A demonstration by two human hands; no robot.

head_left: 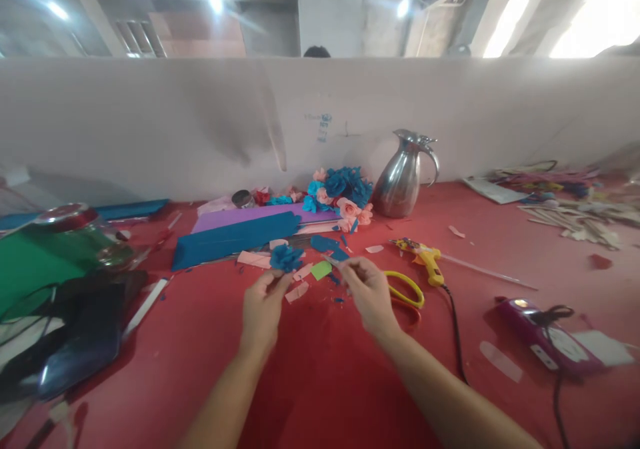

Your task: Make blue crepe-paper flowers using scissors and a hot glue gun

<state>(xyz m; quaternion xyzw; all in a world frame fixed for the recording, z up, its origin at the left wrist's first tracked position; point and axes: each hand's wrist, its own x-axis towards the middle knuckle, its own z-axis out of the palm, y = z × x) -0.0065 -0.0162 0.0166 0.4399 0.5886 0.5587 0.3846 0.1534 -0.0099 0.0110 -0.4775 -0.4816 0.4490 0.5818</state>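
Observation:
My left hand (263, 306) is closed in a pinch on a blue paper flower (286, 258), held above the paper scraps. Opposite it, my right hand (367, 292) has its thumb and fingers pressed together; what they hold is too small to make out. A thin greyish tip shows at those fingertips. Just right of that hand are the yellow and orange handles of scissors (416, 297), their blades mostly hidden. Between my hands lie a light green paper piece (321, 270), pink scraps (297, 292) and blue paper pieces (325, 243).
A yellow glue gun (429, 266) with a black cord lies at right, near a purple power strip (547, 342). Behind stand a metal jug (401, 179) and a bunch of paper flowers (345, 189). Blue paper (235, 239) and a jar (75, 226) are left.

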